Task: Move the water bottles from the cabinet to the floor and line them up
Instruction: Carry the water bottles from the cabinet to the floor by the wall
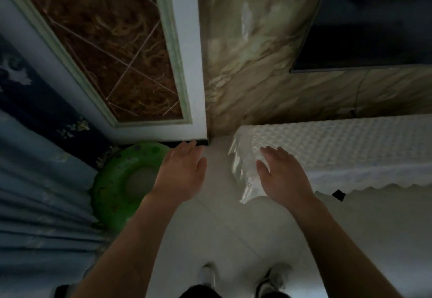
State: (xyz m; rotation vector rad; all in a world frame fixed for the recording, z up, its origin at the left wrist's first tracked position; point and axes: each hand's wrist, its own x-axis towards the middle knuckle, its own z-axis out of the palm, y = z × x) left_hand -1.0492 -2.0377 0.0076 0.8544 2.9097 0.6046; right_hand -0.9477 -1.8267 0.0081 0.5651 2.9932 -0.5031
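Note:
No water bottle shows in the head view. My left hand (181, 173) is stretched forward over the pale floor (210, 227), fingers straight and together, holding nothing. My right hand (280, 176) reaches forward beside it, fingers relaxed and empty, just over the left corner of a low cabinet (350, 148) draped in a white quilted cloth. A clear plastic sheet (243, 176) hangs off that corner under my right hand. Whether the hand touches it I cannot tell.
A green inflatable ring (112, 180) lies on the floor at the left, against a blue curtain (35, 192). A white-framed panel with brown marble (112, 52) stands ahead. A dark screen (364, 28) hangs on the marbled wall at the right. My shoes (208, 274) are at the bottom.

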